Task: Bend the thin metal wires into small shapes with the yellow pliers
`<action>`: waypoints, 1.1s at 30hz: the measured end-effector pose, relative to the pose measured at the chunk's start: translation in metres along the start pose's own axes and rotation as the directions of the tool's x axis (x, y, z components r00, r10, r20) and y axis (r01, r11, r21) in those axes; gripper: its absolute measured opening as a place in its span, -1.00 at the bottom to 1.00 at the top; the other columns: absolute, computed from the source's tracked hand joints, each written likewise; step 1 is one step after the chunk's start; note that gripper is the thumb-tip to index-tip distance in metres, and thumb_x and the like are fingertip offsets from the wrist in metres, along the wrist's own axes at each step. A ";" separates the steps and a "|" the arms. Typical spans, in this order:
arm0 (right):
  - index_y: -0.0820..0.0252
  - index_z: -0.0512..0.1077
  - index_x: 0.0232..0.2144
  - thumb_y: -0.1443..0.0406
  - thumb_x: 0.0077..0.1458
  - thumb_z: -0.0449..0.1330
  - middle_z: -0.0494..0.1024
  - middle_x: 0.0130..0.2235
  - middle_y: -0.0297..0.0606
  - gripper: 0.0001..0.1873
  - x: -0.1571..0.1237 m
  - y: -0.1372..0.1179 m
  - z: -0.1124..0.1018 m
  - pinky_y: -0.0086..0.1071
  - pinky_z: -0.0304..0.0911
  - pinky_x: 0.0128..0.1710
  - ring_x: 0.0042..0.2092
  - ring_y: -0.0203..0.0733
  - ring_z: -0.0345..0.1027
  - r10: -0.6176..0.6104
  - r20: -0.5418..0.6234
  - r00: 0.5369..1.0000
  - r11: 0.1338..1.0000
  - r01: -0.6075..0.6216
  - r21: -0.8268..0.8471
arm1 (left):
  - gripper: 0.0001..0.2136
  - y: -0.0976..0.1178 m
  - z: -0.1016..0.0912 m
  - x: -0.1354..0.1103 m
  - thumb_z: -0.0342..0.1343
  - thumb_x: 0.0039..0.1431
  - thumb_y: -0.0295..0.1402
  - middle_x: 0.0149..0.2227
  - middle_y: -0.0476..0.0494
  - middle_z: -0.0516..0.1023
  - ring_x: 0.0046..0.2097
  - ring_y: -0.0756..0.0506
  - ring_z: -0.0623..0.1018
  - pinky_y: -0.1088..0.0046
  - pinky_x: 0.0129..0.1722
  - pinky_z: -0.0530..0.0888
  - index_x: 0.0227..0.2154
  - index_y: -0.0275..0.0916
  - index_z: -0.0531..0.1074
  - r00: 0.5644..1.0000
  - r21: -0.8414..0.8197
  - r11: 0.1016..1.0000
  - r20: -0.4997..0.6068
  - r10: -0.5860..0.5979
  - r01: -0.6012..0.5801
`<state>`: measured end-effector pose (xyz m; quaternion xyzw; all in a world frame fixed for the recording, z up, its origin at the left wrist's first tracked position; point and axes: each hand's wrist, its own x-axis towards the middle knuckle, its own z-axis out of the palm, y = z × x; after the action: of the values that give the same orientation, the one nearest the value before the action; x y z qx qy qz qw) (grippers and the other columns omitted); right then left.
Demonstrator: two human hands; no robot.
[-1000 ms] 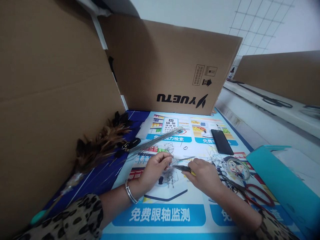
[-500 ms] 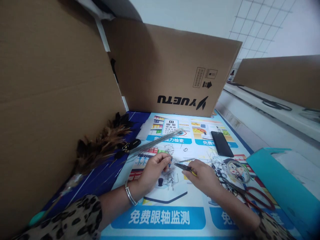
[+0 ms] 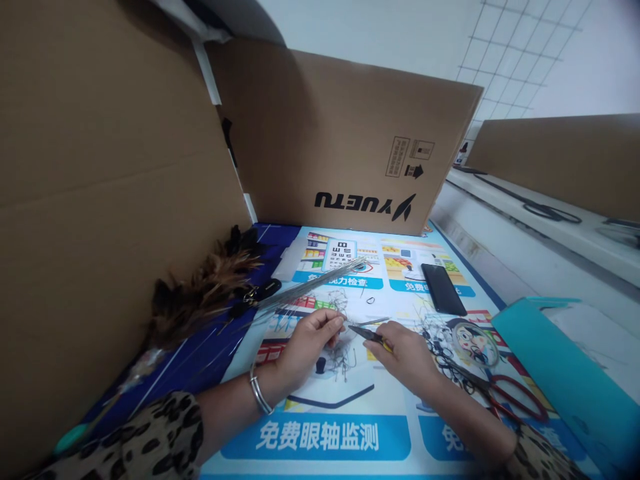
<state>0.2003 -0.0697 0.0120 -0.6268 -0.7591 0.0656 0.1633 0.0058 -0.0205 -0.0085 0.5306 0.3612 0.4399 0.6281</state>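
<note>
My left hand (image 3: 311, 343) is closed in a pinch above the printed mat; what sits between its fingertips is too small to make out. Long-nose pliers (image 3: 369, 335) with yellow-and-black handles are gripped in my right hand (image 3: 407, 353), their tips pointing left, close to the left fingertips. Below and around the left hand lies a loose heap of small bent wire pieces (image 3: 342, 363). A bundle of long straight metal wires (image 3: 320, 281) stretches across the mat beyond the left hand. One small dark loop (image 3: 371, 300) lies apart, beyond the pliers.
Tall cardboard panels (image 3: 350, 133) stand at the left and back. A black phone (image 3: 443, 289), a round clear container (image 3: 475, 343), dark small rings and red-handled scissors (image 3: 517, 397) lie right, beside a turquoise box (image 3: 565, 360). Brown feathers (image 3: 205, 287) rest at left.
Almost nothing differs. The left fingertips have turned slightly and sit a touch nearer the plier tips; the pliers stay in my right hand.
</note>
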 end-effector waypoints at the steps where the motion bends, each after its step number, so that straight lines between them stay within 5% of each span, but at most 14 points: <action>1: 0.13 0.36 -0.40 0.05 0.11 0.00 0.42 -0.37 -0.32 -0.69 0.000 0.001 0.001 -0.47 0.10 -0.37 -0.32 -0.27 0.29 -0.005 -0.007 1.000 1.000 0.006 0.006 | -0.82 0.001 0.000 0.000 0.05 0.10 -0.27 -0.55 -0.01 0.35 -0.52 0.07 0.31 0.56 -0.52 0.25 -0.44 -0.31 0.37 1.000 -0.006 1.000 0.004 0.001 -0.001; 10: 0.14 0.35 -0.36 0.09 0.11 0.01 0.44 -0.34 -0.30 -0.73 0.001 0.009 0.005 -0.47 0.13 -0.36 -0.30 -0.27 0.30 -0.037 -0.102 0.994 0.998 0.043 0.051 | -0.79 0.004 0.000 0.000 0.06 0.08 -0.23 -0.55 -0.04 0.38 -0.51 0.04 0.34 0.53 -0.51 0.27 -0.46 -0.31 0.37 1.000 -0.012 1.000 0.005 -0.028 0.028; 20: 0.19 0.37 -0.39 0.10 0.12 0.02 0.41 -0.39 -0.25 -0.71 0.003 0.018 0.000 -0.47 0.10 -0.33 -0.30 -0.26 0.27 -0.134 -0.222 0.966 0.988 0.112 -0.111 | -0.77 0.004 -0.001 0.000 0.04 0.09 -0.21 -0.55 -0.03 0.38 -0.52 0.05 0.34 0.55 -0.53 0.23 -0.45 -0.30 0.40 0.998 0.073 0.996 0.037 -0.049 0.046; 33: 0.21 0.37 -0.45 0.13 0.13 0.02 0.36 -0.43 -0.23 -0.71 0.003 0.012 -0.012 -0.42 0.01 -0.35 -0.33 -0.24 0.21 -0.239 -0.198 0.951 0.935 0.170 -0.310 | -0.74 0.000 -0.001 0.001 0.06 0.06 -0.18 -0.58 -0.07 0.39 -0.55 0.03 0.33 0.54 -0.56 0.23 -0.43 -0.32 0.45 0.996 0.054 0.995 0.045 -0.082 0.080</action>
<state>0.2148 -0.0659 0.0197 -0.5643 -0.7975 -0.1371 0.1635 0.0050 -0.0196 -0.0082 0.5420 0.3788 0.3919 0.6396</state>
